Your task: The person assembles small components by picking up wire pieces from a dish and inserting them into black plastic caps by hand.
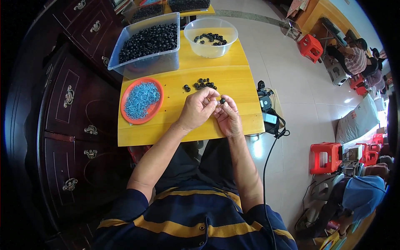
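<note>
My right hand (230,120) holds a small round black part (223,101) between thumb and fingers, above the front of the yellow table (183,133). Close beside it, my left hand (195,109) is closed in a pinch. Whatever sits between its fingertips is too small to make out. Just beyond my hands lies a loose group of black parts (202,84) of the same kind. An orange plate (160,109) heaped with tiny shiny bluish pieces (141,100) rests to the left of my left hand.
At the back left stands a clear bin (156,66) full of black parts; a clear round bowl (210,52) with several sits beside it. A dark cabinet (71,133) flanks the left side. A black cable (265,175) runs down at right. Red stools (325,158) and other people stand farther right.
</note>
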Tool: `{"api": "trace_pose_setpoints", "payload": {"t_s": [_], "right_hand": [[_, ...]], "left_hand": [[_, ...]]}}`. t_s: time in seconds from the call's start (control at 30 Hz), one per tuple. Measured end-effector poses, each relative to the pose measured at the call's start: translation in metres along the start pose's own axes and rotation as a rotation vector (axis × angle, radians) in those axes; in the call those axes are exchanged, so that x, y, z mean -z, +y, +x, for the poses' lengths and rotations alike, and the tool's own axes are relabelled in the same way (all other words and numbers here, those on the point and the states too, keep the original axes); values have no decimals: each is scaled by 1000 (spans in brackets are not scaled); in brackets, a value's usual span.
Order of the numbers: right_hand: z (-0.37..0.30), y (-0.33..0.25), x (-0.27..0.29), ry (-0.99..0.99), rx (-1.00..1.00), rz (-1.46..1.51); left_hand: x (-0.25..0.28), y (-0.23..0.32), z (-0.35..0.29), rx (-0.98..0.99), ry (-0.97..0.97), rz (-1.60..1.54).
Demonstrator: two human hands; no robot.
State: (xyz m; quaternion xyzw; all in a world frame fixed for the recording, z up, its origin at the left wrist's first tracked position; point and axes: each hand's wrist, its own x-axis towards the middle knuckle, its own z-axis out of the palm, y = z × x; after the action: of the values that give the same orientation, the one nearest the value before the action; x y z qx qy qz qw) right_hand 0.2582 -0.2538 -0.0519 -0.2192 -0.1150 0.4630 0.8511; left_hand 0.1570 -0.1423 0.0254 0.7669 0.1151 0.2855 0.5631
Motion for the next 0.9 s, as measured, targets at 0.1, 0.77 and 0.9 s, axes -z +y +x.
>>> {"api": "trace_pose_setpoints", "payload": {"t_s": [0.1,0.77,0.9], "right_hand": [[1,-1,5,-59,-30,-4],[2,3,3,-77,-79,-155],[3,3,10,-80,-90,-123]], "left_hand": [[-1,-5,1,1,30,-20],[14,6,12,157,-209,156],[20,-10,11,246,-255,87]]}}
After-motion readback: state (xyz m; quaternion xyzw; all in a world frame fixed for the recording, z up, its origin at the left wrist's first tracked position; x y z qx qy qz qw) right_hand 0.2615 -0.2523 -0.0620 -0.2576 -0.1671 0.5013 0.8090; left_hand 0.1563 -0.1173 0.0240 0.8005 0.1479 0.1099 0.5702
